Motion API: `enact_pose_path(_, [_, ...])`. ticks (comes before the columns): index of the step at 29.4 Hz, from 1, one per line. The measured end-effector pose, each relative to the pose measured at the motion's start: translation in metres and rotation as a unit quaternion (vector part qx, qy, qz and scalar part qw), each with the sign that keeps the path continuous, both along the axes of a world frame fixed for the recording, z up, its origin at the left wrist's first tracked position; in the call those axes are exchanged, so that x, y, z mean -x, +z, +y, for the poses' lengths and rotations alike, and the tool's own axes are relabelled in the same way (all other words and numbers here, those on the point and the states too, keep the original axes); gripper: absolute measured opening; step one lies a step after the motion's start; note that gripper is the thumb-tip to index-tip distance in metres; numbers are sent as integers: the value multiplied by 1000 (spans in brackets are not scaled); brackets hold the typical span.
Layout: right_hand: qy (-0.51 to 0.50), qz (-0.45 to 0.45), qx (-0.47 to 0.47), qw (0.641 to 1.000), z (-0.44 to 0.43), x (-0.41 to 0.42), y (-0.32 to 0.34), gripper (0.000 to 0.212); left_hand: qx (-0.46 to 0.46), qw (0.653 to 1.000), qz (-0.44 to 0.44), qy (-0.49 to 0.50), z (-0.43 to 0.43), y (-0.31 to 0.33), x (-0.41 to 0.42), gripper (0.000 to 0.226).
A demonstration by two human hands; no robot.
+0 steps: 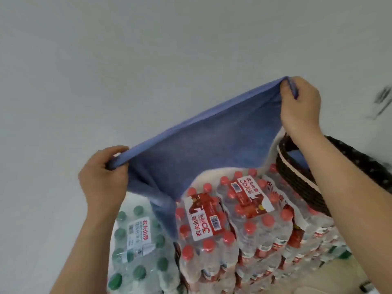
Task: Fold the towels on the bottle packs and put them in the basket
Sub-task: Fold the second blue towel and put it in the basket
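We hold blue towel (pixel 212 145) taut: L hand (pixel 104 181) fingers curled round one corner, R hand (pixel 301 107) pinching the other; rest hangs below our fingers onto bottle packs (pixel 244 209). Fold step; next prob. bring corners together. The basket (pixel 297 181) sits below R fingers.

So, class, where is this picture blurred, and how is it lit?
Head view: dark streaks at the right edge are motion-blurred; the dark woven basket looks soft; light even, shadows faint; blue cloth towel, left hand and right hand fairly sharp.
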State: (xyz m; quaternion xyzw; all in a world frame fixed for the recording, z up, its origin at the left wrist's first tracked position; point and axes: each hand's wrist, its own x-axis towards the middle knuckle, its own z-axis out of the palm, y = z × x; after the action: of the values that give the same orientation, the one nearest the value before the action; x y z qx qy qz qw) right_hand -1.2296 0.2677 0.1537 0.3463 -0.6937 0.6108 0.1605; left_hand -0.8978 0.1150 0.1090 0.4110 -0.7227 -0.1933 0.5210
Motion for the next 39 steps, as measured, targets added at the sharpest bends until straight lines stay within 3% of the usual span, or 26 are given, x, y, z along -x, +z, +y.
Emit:
enact_pose_path(3, [-9,33,-31,999,17,9,-47,27,36,998,-55,21,7,-20,8,34])
enact_pose_path(6, [47,52,-175,982,38,0,-142,25,-73,980,-182,22,13,-79,6,35])
enact_pose_path(10, [74,76,-399,911,66,-6,-250,24,-218,878,-419,-77,14,-147,-7,33])
enact_pose_path(12, [77,91,-471,874,78,-2,-270,21,-248,840,-461,-140,13,-161,-16,46])
enact_pose_path(14, [82,120,-513,846,87,1,-277,38,-309,795,-466,-234,14,-163,-21,45])
enact_pose_path(17, [60,125,-507,851,92,0,-271,44,-415,700,-469,-344,18,-155,-20,17])
enact_pose_path(20, [28,117,-498,859,93,-5,-270,36,-451,637,-498,-377,20,-153,-15,34])
enact_pose_path(23, [1,97,-495,863,103,-14,-273,37,-473,557,-549,-404,25,-149,-9,29])
enact_pose_path(24, [-3,95,-492,865,107,-18,-274,39,-472,546,-558,-410,26,-147,-6,30])
enact_pose_path(25, [-7,95,-490,867,112,-21,-275,41,-465,555,-556,-407,27,-146,-2,31])
enact_pose_path(26, [-10,91,-489,867,117,-21,-277,41,-449,588,-544,-394,27,-147,4,28])
enact_pose_path(29, [-13,36,-466,884,130,-22,-284,38,-322,766,-464,-308,33,-158,37,15])
enact_pose_path(31, [-33,-83,-393,915,136,-27,-288,39,-254,838,-393,-279,48,-164,71,24])
enact_pose_path(32, [-51,-198,-334,920,137,-29,-287,38,-233,853,-370,-285,56,-167,89,27])
enact_pose_path(33, [-68,-338,-266,900,136,-31,-283,35,-211,856,-360,-306,66,-171,107,25])
enact_pose_path(35, [-62,-590,-118,796,136,-29,-278,23,-157,840,-380,-354,88,-183,138,24])
enact_pose_path(37, [-13,-718,-43,695,140,-23,-276,21,-102,813,-429,-382,108,-200,162,45])
enact_pose_path(39, [18,-740,-28,672,138,-19,-279,23,-43,788,-483,-380,125,-215,176,58])
